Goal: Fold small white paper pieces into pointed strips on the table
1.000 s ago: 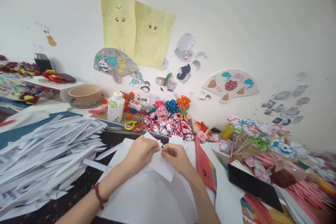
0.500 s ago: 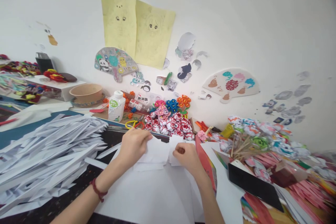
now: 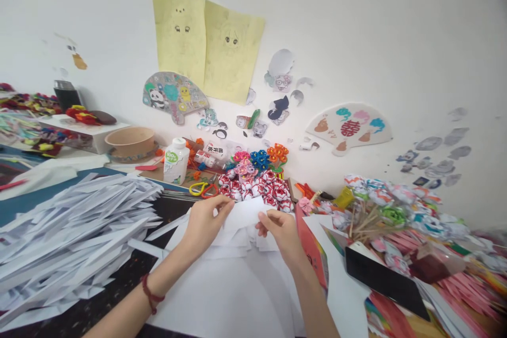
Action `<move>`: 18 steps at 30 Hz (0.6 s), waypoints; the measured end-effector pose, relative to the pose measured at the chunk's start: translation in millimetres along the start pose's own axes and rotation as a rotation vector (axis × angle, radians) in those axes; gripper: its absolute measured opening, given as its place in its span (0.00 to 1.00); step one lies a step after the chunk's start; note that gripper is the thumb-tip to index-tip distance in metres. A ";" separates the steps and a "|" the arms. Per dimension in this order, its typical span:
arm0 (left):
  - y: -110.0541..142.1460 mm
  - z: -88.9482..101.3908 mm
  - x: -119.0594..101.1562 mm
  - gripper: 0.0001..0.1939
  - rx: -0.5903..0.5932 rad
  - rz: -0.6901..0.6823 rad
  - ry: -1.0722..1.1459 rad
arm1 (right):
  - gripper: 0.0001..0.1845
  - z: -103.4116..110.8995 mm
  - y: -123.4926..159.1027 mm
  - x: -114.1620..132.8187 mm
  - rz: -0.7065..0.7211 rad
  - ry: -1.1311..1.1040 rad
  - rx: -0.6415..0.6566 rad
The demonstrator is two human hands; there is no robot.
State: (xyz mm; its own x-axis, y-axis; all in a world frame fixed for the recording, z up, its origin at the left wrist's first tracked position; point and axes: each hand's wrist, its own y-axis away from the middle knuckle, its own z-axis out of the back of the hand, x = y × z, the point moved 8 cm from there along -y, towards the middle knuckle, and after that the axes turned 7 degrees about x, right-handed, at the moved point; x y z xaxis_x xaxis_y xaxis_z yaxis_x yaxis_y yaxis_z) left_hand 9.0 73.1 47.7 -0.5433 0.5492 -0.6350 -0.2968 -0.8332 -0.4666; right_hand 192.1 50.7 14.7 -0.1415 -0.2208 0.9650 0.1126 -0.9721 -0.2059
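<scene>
A small white piece of paper (image 3: 244,213) is stretched between my two hands, tilted up a little at its right side. My left hand (image 3: 206,220) pinches its left edge between thumb and fingers. At the right edge, my right hand (image 3: 278,228) grips the same piece with thumb and forefinger. Beneath it lie other small white paper pieces (image 3: 227,251), partly covered by my hands. They rest on large white sheets (image 3: 237,296) spread in front of me. A dark red bracelet (image 3: 150,294) circles my left wrist.
Folded white paper strips (image 3: 79,237) are heaped at the left. Behind my hands stand yellow-handled scissors (image 3: 198,188), a white bottle (image 3: 176,161) and red-and-white paper flowers (image 3: 257,188). A black phone-like slab (image 3: 386,280) lies at the right, near flowers on sticks (image 3: 366,216).
A small piece of paper has come up off the pile and is now held between both hands. My right hand has turned, its fingers now showing around the paper's edge.
</scene>
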 end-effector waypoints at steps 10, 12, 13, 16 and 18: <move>11.1 -32.2 -28.0 0.24 0.199 -0.192 -0.105 | 0.20 9.6 1.4 -8.0 -0.031 0.056 -0.146; 9.4 -32.6 -23.5 0.21 0.226 -0.165 -0.027 | 0.20 6.8 1.6 -5.2 -0.013 0.044 -0.095; 8.3 -32.9 -21.3 0.18 0.246 -0.151 0.014 | 0.19 4.6 1.8 -3.0 -0.002 0.039 -0.057; 4.7 -32.2 -13.0 0.13 0.281 -0.074 0.100 | 0.19 -1.9 3.2 3.8 0.016 0.045 0.062; 2.5 -28.8 -7.8 0.17 0.253 -0.017 0.181 | 0.18 -3.5 4.0 5.6 0.008 0.048 0.110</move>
State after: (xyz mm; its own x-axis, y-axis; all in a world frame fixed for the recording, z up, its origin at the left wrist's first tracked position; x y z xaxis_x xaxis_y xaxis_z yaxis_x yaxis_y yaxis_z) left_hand 35.1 68.5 33.7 -0.3949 0.5466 -0.7385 -0.5030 -0.8012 -0.3240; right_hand 188.3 45.3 18.8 -0.1867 -0.2345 0.9540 0.2210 -0.9562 -0.1918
